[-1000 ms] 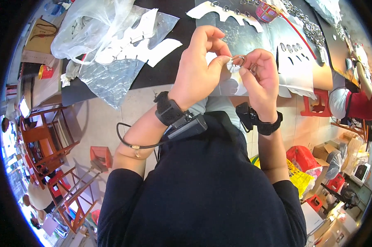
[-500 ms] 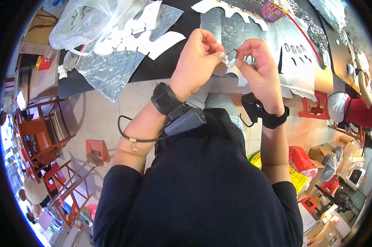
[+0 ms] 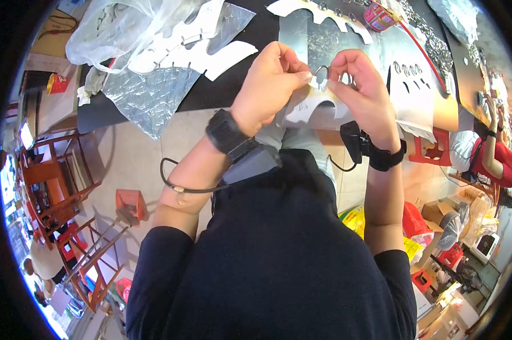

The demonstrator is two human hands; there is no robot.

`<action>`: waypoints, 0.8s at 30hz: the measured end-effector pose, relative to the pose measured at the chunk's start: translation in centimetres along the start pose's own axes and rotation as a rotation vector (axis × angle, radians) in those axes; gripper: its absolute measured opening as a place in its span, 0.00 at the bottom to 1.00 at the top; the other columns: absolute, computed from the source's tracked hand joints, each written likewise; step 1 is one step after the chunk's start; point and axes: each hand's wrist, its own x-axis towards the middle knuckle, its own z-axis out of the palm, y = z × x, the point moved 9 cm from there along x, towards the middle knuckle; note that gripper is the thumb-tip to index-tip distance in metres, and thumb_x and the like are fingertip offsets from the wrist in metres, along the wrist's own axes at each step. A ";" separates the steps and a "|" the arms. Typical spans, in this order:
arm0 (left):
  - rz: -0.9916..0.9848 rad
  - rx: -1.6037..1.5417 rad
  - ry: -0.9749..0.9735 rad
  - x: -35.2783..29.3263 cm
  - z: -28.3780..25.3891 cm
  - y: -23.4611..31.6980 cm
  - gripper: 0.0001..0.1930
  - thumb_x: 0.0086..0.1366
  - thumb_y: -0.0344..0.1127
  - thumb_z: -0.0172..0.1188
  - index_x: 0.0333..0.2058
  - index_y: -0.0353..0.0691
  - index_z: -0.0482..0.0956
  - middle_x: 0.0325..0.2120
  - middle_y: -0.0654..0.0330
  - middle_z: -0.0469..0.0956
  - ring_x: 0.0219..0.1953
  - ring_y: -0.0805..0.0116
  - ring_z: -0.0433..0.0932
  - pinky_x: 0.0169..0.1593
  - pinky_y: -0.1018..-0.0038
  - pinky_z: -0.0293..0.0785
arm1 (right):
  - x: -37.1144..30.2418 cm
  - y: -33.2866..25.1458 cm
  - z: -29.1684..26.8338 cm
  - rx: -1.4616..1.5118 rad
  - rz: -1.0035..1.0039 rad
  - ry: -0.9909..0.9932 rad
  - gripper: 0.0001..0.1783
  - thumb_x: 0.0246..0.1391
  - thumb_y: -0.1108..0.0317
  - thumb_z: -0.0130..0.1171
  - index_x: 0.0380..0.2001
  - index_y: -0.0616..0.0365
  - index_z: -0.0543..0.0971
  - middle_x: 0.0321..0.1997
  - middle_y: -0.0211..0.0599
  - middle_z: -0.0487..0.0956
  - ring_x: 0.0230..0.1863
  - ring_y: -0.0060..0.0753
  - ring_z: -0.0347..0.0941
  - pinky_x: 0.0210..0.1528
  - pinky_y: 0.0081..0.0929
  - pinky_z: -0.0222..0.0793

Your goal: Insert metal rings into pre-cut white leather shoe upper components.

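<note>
Just over the table's near edge, my left hand [image 3: 274, 85] pinches a white cut-out piece [image 3: 307, 107] at a narrow tab. My right hand [image 3: 362, 84] is closed, thumb and fingertips at a dark metal ring [image 3: 322, 72] that stands between my two hands by the tab. A second ring [image 3: 347, 77] shows among the right fingers. Fingers partly hide where ring and tab meet. Below the hands, the cut-out's curved edge hangs toward the table's near edge.
Another white cut-out piece [image 3: 318, 16] with rings lies at the back. Several rings [image 3: 406, 69] sit on a pale sheet at right, near a metal chain pile [image 3: 434, 48] and a pink tin [image 3: 379, 17]. White pieces [image 3: 182, 54] and plastic bags lie left. A person in red [image 3: 497, 161] sits at right.
My right hand has shifted slightly right and turned. The ring now stands more upright and apart from the fingers, and more of the white piece shows below my hands.
</note>
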 end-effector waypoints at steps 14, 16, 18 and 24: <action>0.197 0.504 0.050 8.5 0.2 -0.3 0.12 0.53 0.17 0.53 0.31 0.38 0.61 0.26 0.61 0.70 0.29 0.78 0.71 0.33 0.81 0.68 | 6.2 3.7 -3.5 -0.320 -0.127 0.238 0.13 0.42 0.78 0.54 0.35 0.59 0.67 0.27 0.33 0.74 0.33 0.28 0.72 0.38 0.24 0.65; 0.190 0.539 0.031 9.2 0.0 -0.7 0.12 0.53 0.17 0.53 0.31 0.38 0.61 0.26 0.61 0.70 0.29 0.78 0.71 0.33 0.81 0.69 | 6.4 4.4 -3.2 -0.179 -0.115 0.230 0.14 0.42 0.79 0.54 0.35 0.59 0.67 0.27 0.31 0.73 0.33 0.24 0.70 0.37 0.22 0.64; 0.205 0.423 0.013 9.7 -0.6 -1.2 0.12 0.53 0.17 0.52 0.32 0.38 0.60 0.28 0.60 0.70 0.30 0.78 0.71 0.34 0.81 0.69 | 6.7 4.3 -2.9 -0.156 -0.102 0.220 0.15 0.42 0.81 0.53 0.36 0.59 0.66 0.28 0.29 0.72 0.33 0.21 0.68 0.35 0.19 0.64; 0.149 0.345 -0.013 9.9 -0.2 -1.6 0.14 0.52 0.14 0.50 0.32 0.37 0.57 0.28 0.59 0.68 0.31 0.78 0.68 0.38 0.82 0.67 | 6.8 5.7 -3.0 -0.047 -0.021 0.215 0.15 0.43 0.81 0.53 0.36 0.58 0.65 0.28 0.27 0.71 0.32 0.17 0.67 0.30 0.15 0.62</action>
